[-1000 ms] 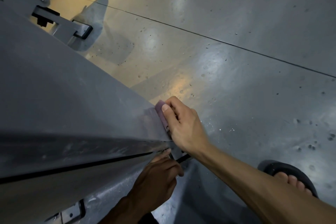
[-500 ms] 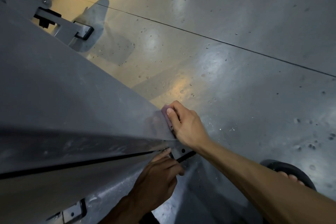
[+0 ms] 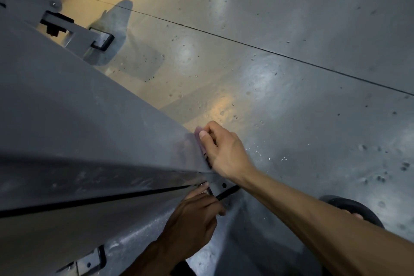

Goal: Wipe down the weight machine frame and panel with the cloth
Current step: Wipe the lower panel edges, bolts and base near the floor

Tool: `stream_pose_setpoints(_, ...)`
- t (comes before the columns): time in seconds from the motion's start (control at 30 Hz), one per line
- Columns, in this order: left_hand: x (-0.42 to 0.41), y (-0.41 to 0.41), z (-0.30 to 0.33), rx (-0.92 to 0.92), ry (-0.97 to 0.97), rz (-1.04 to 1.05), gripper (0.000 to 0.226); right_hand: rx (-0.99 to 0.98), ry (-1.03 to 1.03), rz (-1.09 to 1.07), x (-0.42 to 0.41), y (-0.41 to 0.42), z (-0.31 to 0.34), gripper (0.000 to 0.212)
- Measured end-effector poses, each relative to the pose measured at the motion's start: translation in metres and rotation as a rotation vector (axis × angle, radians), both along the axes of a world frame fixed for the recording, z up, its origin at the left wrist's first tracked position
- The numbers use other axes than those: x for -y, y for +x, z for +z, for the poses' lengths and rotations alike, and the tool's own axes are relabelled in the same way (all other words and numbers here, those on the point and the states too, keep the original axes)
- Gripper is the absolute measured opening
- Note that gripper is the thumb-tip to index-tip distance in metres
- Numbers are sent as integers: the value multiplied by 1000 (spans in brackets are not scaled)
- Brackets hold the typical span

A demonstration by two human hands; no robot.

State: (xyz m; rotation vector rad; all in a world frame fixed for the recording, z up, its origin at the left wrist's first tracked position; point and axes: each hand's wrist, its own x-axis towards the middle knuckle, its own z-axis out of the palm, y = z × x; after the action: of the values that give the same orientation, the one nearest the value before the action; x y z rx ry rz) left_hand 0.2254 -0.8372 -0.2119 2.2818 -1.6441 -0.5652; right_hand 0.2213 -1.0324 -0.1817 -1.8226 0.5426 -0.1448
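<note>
Two hands are working at the lower corner of the machine, and the coming stroke is turning on how the panel is lying from the right one. The right hand [image 3: 224, 152] is pinching a small folded mauve cloth [image 3: 200, 139], thumb on the near face and curled fingers behind it, and is pressing it against the slanted edge of the broad flat grey metal panel [image 3: 89, 107]. That grip is sitting right at the panel's bottom corner, so nearly all of the unwiped surface is lying up and away from it, towards the far end of the machine. The panel's long axis is running in that same direction, along the sloping edge the cloth is touching.

Just below the right grip, the left hand [image 3: 192, 226] is resting at the dark seam of the grey steel frame rail [image 3: 100, 181], its fingers loosely curled with the tips against the metal beside a small bolted bracket; I cannot tell whether it is holding anything. It is lying nearer the rail, while the right hand is nearer the panel face.

Judging from this, the cloth hand is needing to travel lengthwise along the edge, away from the corner, keeping the fold flat against the metal.

Beyond both hands, the speckled grey floor [image 3: 291, 74] is spreading out, and a dark sandal [image 3: 354, 208] is showing under the right forearm.
</note>
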Motion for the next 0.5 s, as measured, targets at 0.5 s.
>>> stream_pose_setpoints(0.5, 3, 0, 6, 17, 0, -2, 29, -365, 101, -89, 54, 6, -79, 23)
